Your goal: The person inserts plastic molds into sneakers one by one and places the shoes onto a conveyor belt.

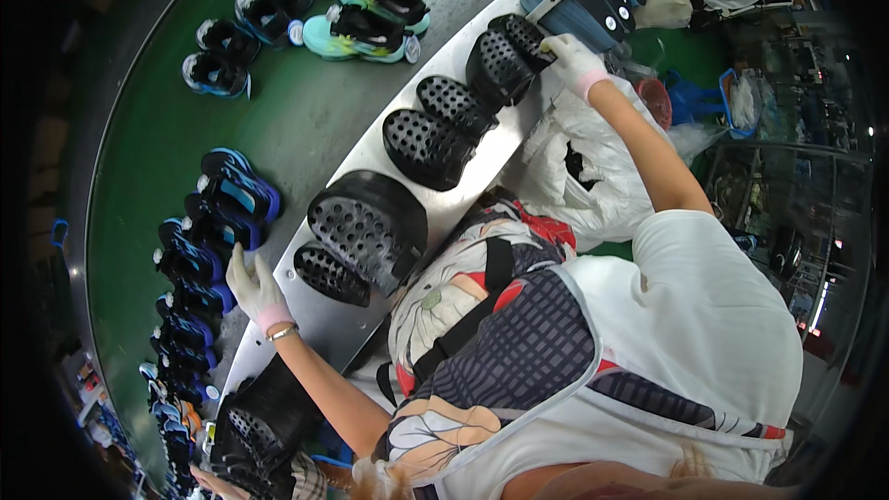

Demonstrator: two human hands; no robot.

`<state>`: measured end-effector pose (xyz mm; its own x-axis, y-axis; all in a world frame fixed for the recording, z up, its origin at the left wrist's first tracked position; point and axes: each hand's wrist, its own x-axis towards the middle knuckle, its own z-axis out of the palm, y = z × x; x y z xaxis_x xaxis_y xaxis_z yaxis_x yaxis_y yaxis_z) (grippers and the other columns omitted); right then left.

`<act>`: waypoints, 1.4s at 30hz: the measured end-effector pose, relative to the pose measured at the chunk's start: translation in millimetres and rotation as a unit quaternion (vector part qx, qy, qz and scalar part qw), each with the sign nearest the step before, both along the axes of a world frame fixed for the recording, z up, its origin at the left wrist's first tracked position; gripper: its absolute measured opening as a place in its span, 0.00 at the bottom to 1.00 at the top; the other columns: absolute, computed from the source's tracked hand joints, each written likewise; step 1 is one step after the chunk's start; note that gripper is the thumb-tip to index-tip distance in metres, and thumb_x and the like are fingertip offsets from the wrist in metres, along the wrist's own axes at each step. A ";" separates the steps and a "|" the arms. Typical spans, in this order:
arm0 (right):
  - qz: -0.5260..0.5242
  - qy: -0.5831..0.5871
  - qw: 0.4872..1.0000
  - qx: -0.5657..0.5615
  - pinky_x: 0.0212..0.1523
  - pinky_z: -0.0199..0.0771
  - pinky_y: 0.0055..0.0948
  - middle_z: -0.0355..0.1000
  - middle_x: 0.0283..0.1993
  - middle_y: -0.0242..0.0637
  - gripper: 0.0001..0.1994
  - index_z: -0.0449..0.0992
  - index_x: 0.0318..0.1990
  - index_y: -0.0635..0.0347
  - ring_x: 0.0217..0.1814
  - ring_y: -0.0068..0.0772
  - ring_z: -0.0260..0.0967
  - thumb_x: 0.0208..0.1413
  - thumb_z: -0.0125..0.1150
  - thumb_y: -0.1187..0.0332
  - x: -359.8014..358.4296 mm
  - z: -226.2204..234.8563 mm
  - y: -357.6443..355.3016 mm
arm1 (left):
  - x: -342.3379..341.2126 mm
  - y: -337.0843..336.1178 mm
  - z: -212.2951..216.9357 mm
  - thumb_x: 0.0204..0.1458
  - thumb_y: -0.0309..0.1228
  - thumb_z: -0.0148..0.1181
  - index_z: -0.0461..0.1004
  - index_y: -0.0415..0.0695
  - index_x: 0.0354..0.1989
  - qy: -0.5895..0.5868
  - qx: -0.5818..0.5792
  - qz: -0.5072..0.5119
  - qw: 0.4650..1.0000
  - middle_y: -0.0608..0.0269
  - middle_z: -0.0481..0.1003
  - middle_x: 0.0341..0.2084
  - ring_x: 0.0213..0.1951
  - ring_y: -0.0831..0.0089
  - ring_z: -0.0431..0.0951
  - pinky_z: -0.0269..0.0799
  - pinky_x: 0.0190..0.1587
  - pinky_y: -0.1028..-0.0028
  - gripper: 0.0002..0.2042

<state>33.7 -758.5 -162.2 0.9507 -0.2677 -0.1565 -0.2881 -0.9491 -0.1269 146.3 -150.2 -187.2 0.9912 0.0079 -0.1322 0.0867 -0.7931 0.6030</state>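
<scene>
My left hand [256, 294], in a white glove with a pink cuff, reaches over the left side of the metal bench with its fingers stretched out. Its fingertips are at the heel end of a black and blue shoe [231, 206] on the green belt. My gloved right hand [574, 65] has its fingers bent against the far end of a black perforated, clog-shaped piece [525, 38]; its fingertips are partly hidden. More such pieces lie along the bench: a wide one [495, 65] beside it, a middle pair [428, 143] and a large near pair [366, 236].
The green conveyor belt [130, 250] carries blue-black shoes at left, mint-green shoes [366, 32] and dark sneakers [222, 46] farther off. Blue-grey curved panels [579, 9] stand beyond the bench. A white sack [593, 167] is at right. Another person's hand [218, 481] shows bottom left.
</scene>
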 end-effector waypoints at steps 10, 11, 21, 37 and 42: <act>0.028 0.050 0.998 -0.002 0.47 0.71 0.35 0.68 0.46 0.38 0.14 0.71 0.43 0.53 0.47 0.41 0.70 0.47 0.56 0.73 11.2 60.0 10.5 | -9.4 -8.5 2.6 0.56 0.30 0.55 0.73 0.44 0.53 0.021 -0.024 0.019 0.999 0.52 0.71 0.49 0.48 0.65 0.73 0.71 0.47 0.72 0.16; 0.015 0.046 0.999 0.006 0.45 0.71 0.34 0.67 0.45 0.39 0.13 0.71 0.43 0.55 0.45 0.41 0.70 0.47 0.57 0.73 13.2 71.0 19.0 | -8.3 -6.3 4.1 0.56 0.30 0.55 0.73 0.41 0.53 -0.004 -0.002 0.000 1.000 0.53 0.73 0.48 0.48 0.67 0.74 0.70 0.47 0.72 0.16; 0.351 -0.072 0.882 0.304 0.46 0.72 0.32 0.69 0.45 0.38 0.13 0.72 0.41 0.56 0.45 0.38 0.70 0.46 0.60 0.71 131.8 105.8 269.6 | 18.1 -70.8 56.5 0.58 0.43 0.54 0.57 0.34 0.63 0.176 -0.576 -0.022 0.798 0.52 0.67 0.55 0.53 0.67 0.71 0.69 0.53 0.70 0.30; 0.323 0.206 0.893 0.236 0.44 0.72 0.41 0.73 0.38 0.56 0.25 0.72 0.38 0.68 0.42 0.53 0.72 0.50 0.51 0.50 167.3 56.6 462.1 | -3.0 6.8 6.3 0.59 0.40 0.55 0.65 0.42 0.55 0.132 -0.735 0.156 0.647 0.62 0.71 0.47 0.48 0.72 0.72 0.70 0.51 0.70 0.21; 0.249 0.156 0.918 0.266 0.40 0.71 0.42 0.72 0.32 0.53 0.19 0.72 0.34 0.63 0.37 0.55 0.71 0.49 0.54 0.52 176.3 23.9 470.8 | 18.4 0.8 -16.9 0.60 0.42 0.53 0.67 0.38 0.51 0.164 -0.763 0.186 0.597 0.62 0.72 0.46 0.47 0.72 0.72 0.70 0.51 0.71 0.19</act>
<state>210.0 -287.7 -138.4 0.8214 0.3817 -0.4238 0.0641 -0.8001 -0.5965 164.7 -149.4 -204.1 0.8777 -0.1585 -0.4523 0.3969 0.7693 0.5006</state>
